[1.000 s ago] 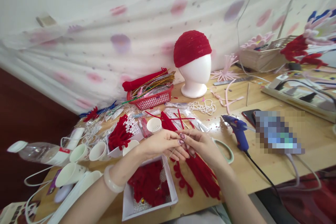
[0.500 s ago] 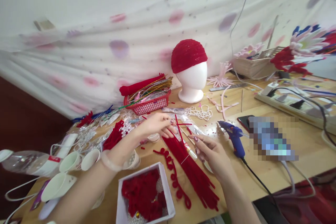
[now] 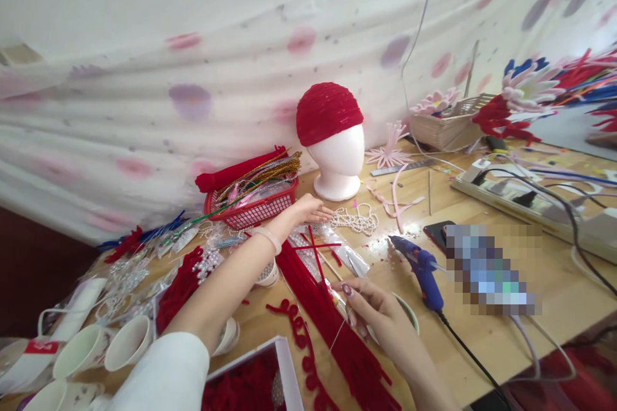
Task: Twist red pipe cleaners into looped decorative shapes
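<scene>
L hand unclenched nr pearl strands; R hand pinching thin wire.

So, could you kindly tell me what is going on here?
A person is at a craft table, using both bare hands. The left hand is stretched out beside the beads, in front of a foam head with a red cap; whether it touches the beads is hard to tell. The right hand seems to pinch a thin wire by the red strips. The glue gun lies to its right.
</scene>
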A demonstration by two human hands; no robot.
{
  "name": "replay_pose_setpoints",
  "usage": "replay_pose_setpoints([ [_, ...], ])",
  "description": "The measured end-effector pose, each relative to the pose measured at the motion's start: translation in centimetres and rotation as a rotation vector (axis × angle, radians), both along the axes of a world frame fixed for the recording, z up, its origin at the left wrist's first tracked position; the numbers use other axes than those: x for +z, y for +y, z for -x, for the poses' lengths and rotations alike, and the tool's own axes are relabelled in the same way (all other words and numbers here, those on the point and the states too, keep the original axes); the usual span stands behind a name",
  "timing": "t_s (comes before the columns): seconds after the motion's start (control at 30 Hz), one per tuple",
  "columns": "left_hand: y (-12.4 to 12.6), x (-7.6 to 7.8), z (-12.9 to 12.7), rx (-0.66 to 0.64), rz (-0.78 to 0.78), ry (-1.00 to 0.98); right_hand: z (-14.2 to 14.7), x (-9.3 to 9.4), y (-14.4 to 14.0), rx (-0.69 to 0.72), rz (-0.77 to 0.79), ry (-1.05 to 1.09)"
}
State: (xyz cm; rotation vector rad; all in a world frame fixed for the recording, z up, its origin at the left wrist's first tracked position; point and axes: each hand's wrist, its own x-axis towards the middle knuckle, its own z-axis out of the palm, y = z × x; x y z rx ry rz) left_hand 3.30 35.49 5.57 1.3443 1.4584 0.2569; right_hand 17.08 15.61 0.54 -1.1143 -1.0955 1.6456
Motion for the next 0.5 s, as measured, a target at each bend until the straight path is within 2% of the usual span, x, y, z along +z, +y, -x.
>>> replay_pose_setpoints([
  [0.1,-0.2,0.5,0.2,-0.025,-0.063,0.056,0.0,0.3,0.0,-0.018,-0.014,-0.025],
  [0.2,-2.0,2.0,1.2,-0.06,-0.14,0.108,-0.2,0.5,0.2,-0.086,-0.037,-0.055],
  [0.27,-4.7,3.2,2.1,-0.12,-0.176,0.106,-0.3,0.7,0.4,-0.131,-0.063,-0.077],
  [0.4,-11.9,4.9,3.5,-0.274,-0.149,-0.001,0.4,1.5,1.1,-0.173,-0.128,-0.049],
  [0.5,-16.6,5.1,4.6,-0.254,-0.124,-0.093,1.8,2.2,1.4,-0.096,-0.171,0.019],
])
